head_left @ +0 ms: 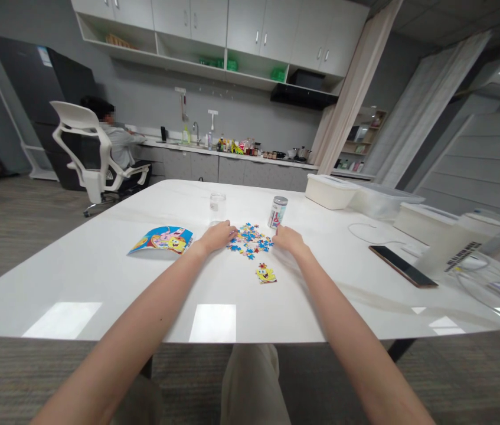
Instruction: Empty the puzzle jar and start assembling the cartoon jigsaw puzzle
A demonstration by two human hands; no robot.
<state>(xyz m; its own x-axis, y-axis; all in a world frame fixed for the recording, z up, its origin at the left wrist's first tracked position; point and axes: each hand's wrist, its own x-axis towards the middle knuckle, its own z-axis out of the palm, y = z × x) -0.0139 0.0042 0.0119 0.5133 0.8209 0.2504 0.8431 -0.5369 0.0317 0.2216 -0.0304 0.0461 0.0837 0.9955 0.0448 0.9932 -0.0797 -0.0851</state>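
A heap of loose, colourful puzzle pieces (250, 240) lies on the white table (99, 277). My left hand (218, 235) rests palm down at the heap's left edge, fingers touching the pieces. My right hand (288, 238) rests at the heap's right edge, fingers curled against the pieces. A small joined patch of yellow puzzle (266, 274) lies apart, nearer to me. A printed cartoon picture sheet (162, 239) lies left of my left hand. Behind the heap stand a clear empty jar (216, 205) and a lidded printed canister (278, 212).
A dark phone (402, 265) with a white cable lies to the right. White lidded bins (332, 190) and clear containers (480, 268) line the table's right side. A person sits in a white office chair (85, 150) at the kitchen counter behind.
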